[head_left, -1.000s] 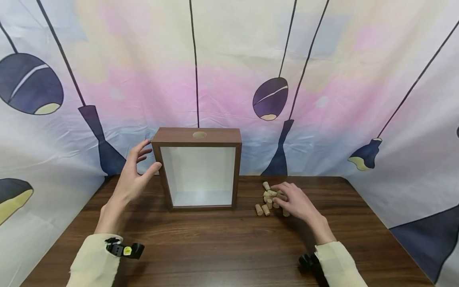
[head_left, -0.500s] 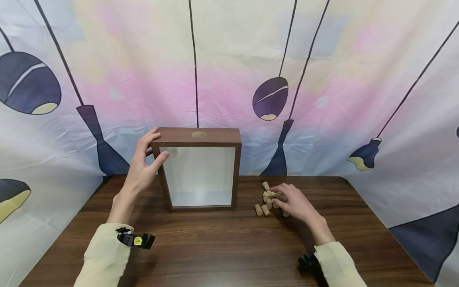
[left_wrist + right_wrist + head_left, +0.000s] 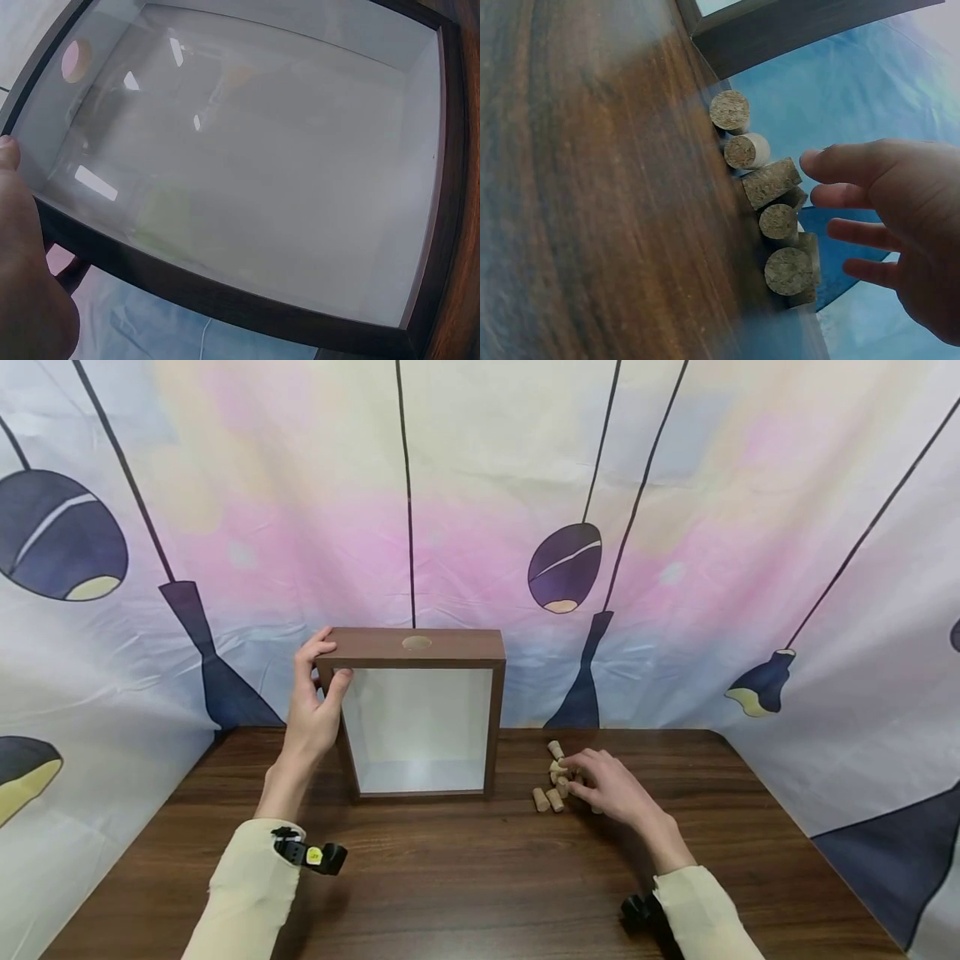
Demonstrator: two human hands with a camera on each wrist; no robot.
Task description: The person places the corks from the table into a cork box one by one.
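Note:
A brown wooden shadow box (image 3: 465, 645) with a clear front pane, white inside and a round hole in its top stands upright on the table. My left hand (image 3: 313, 718) grips its upper left corner, thumb on the front of the frame and fingers reaching round the side and top. In the left wrist view the thumb lies at the dark frame (image 3: 225, 289). To the right of the box lies a loose heap of corks (image 3: 554, 800). Over them my right hand (image 3: 615, 785) hovers with loosely bent fingers. The right wrist view shows its fingers apart beside the corks (image 3: 772, 184), holding nothing.
The dark wood table (image 3: 450, 877) extends in front of the box. A patterned cloth (image 3: 300, 527) hangs behind and at both sides, close to the table's back edge. Each wrist carries a small black camera (image 3: 322, 857).
My left hand has moved right from beside the box and taken hold of its upper left corner. My right hand has stayed over the corks, shifting only slightly. The box stands where it was.

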